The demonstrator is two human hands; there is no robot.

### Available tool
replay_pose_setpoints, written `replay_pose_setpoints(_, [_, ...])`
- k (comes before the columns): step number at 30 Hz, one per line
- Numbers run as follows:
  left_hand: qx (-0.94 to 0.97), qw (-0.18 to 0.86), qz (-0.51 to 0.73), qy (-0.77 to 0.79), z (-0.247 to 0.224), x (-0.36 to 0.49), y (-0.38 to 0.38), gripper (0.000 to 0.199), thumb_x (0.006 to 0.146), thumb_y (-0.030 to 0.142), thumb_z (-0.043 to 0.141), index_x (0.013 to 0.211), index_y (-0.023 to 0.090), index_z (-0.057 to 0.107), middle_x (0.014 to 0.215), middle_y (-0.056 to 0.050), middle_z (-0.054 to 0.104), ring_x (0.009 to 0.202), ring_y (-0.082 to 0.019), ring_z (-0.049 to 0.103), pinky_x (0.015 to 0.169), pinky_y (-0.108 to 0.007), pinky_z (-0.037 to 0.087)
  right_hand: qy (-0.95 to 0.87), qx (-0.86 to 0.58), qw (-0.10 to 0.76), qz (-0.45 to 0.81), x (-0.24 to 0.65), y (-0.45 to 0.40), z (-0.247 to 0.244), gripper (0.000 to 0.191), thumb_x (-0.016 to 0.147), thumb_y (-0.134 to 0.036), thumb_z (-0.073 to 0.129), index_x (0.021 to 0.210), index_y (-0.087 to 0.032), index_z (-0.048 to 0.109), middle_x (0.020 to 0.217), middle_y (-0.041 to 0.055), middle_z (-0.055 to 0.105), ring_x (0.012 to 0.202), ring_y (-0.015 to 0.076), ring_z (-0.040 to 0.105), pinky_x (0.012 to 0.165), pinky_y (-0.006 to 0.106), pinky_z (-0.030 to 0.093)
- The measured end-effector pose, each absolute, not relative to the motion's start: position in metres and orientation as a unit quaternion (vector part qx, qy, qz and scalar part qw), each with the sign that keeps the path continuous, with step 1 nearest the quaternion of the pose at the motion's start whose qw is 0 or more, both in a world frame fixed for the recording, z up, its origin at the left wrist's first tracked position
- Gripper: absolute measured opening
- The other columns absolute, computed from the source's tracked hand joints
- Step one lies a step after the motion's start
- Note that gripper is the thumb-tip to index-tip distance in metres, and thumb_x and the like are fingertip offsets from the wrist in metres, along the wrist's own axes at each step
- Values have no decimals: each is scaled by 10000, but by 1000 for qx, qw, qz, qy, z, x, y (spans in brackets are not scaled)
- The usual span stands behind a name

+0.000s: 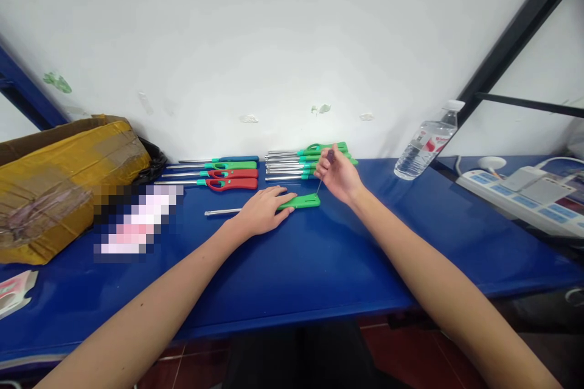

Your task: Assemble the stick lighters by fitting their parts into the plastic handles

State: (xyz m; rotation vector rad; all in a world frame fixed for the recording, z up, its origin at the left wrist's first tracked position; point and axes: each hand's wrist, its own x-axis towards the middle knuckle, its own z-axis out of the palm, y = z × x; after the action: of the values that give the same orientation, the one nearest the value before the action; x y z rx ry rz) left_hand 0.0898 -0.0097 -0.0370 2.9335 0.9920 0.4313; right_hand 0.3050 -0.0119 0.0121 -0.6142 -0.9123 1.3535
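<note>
A green long-necked gas lighter (298,201) lies flat on the blue table, its metal tube pointing left. My left hand (263,209) holds it down, fingers and thumb closed about the handle near the tube and covering that part. In my closed right hand (343,176) is a screwdriver (331,157) with a dark handle. Its thin shaft slants down to the right end of the green handle, where the tip appears to touch. Just behind my hands lies a group of green lighters (292,164), partly hidden by my right hand.
Red, green and blue lighters (232,179) lie in a row at the back left. A taped cardboard box (68,188) stands on the left. To the right, a water bottle (426,143) leans near the wall, and a power strip (520,200) lies beyond the dark frame post.
</note>
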Motion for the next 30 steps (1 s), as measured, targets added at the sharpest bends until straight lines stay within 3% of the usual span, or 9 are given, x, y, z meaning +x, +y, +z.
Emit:
replay_pose_setpoints(3, [938, 6, 136, 320, -38, 90, -9, 431, 998, 394, 390, 1370, 228, 530, 1362, -131, 544, 1257, -281, 507, 1052, -436, 404, -422, -220, 620, 624, 301, -14, 11, 389, 814, -495, 663, 613, -203, 504, 465, -94, 248, 423, 71, 269, 491, 218, 386])
replay_pose_setpoints(7, [938, 4, 140, 318, -38, 89, -9, 430, 996, 392, 395, 1368, 225, 534, 1360, -133, 544, 1249, -281, 513, 1051, -434, 406, -443, -199, 617, 619, 299, -17, 11, 336, 831, -476, 625, 650, -212, 520, 449, -101, 216, 416, 81, 242, 487, 223, 387])
replay_pose_setpoints(10, [937, 9, 143, 319, -38, 89, -9, 430, 997, 397, 395, 1364, 224, 538, 1360, -134, 545, 1252, -283, 510, 1049, -438, 408, -428, -234, 625, 609, 301, -17, 11, 260, 784, -430, 688, 735, -227, 533, 506, -92, 347, 455, 88, 349, 506, 221, 409])
replay_pose_setpoints(14, [937, 18, 144, 318, -38, 89, -9, 429, 993, 399, 405, 1364, 228, 536, 1362, -127, 546, 1253, -278, 510, 1049, -436, 410, -409, -290, 647, 575, 305, -13, 8, 364, 725, -506, 746, 708, -221, 521, 679, -48, 520, 601, 98, 499, 557, 221, 442])
replay_pose_setpoints(19, [935, 26, 149, 320, -38, 89, -9, 425, 988, 398, 416, 1352, 223, 546, 1359, -125, 552, 1251, -279, 513, 1057, -438, 405, -418, -262, 635, 594, 305, -13, 6, 634, 789, -745, 507, 495, -219, 310, 479, -48, 270, 497, 127, 387, 512, 266, 411])
replay_pose_setpoints(21, [935, 24, 151, 320, -39, 89, -9, 430, 990, 406, 406, 1349, 218, 549, 1361, -128, 551, 1254, -285, 511, 1057, -443, 405, -431, -256, 629, 594, 305, -14, 7, 663, 809, -776, 415, 478, -221, 267, 484, -35, 270, 496, 133, 380, 512, 284, 411])
replay_pose_setpoints(23, [935, 18, 152, 320, -40, 88, -9, 435, 993, 412, 397, 1351, 216, 547, 1361, -129, 551, 1253, -285, 512, 1058, -441, 406, -442, -262, 622, 591, 305, -15, 8, 638, 820, -744, 440, 485, -218, 305, 515, -28, 319, 512, 131, 404, 514, 282, 412])
replay_pose_setpoints(27, [937, 7, 146, 318, -40, 88, -8, 444, 998, 413, 384, 1359, 207, 541, 1356, -134, 555, 1254, -282, 514, 1061, -429, 404, -429, -275, 644, 571, 305, -13, 7, 410, 748, -560, 690, 638, -212, 504, 668, -28, 488, 591, 115, 480, 531, 246, 422])
replay_pose_setpoints(30, [937, 9, 144, 317, -40, 88, -8, 446, 1000, 412, 381, 1363, 205, 537, 1362, -137, 550, 1261, -286, 506, 1065, -439, 399, -413, -275, 652, 573, 305, -11, 6, 442, 744, -594, 692, 635, -214, 495, 603, -43, 438, 563, 108, 453, 525, 235, 411])
